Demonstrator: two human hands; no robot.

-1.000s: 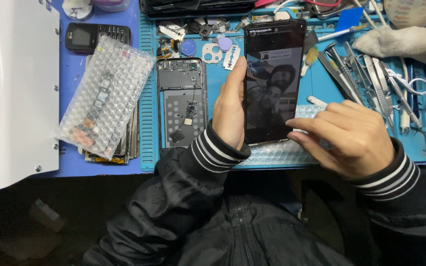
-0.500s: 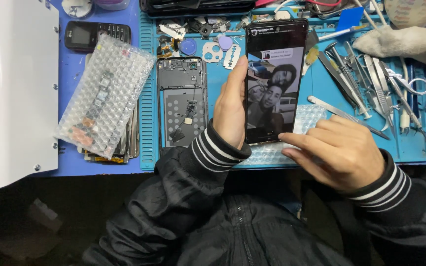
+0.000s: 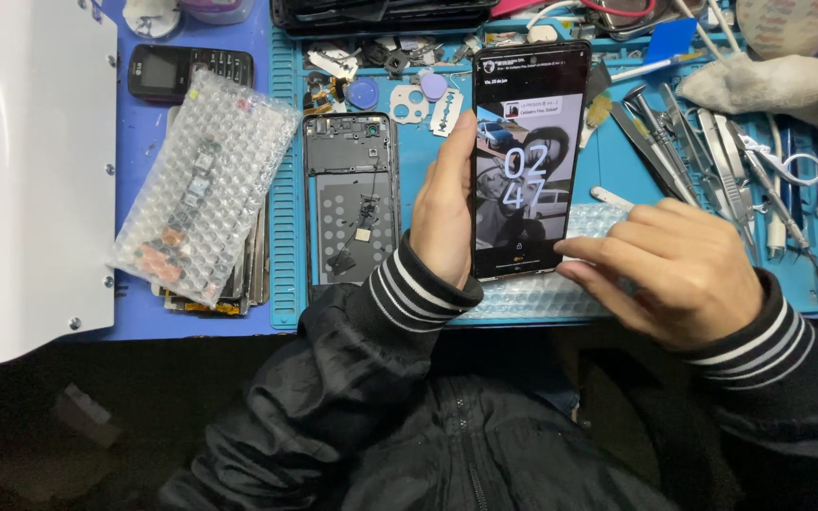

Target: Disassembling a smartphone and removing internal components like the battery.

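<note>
The left hand (image 3: 445, 203) grips the glossy, lit phone (image 3: 525, 161) by its edge above the blue mat (image 3: 617, 180). The right hand (image 3: 684, 270), fingers loosely curled, touches its lower corner over crinkly bubble wrap (image 3: 532, 293). An opened phone shell (image 3: 350, 194) lies beside.

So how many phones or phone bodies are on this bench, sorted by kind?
Lit black touchscreen smartphone, held in the left hand, right hand at its lower edge: 1
Small black keypad phone: 1
Opened black phone frame without a screen: 1
Total: 3
</note>
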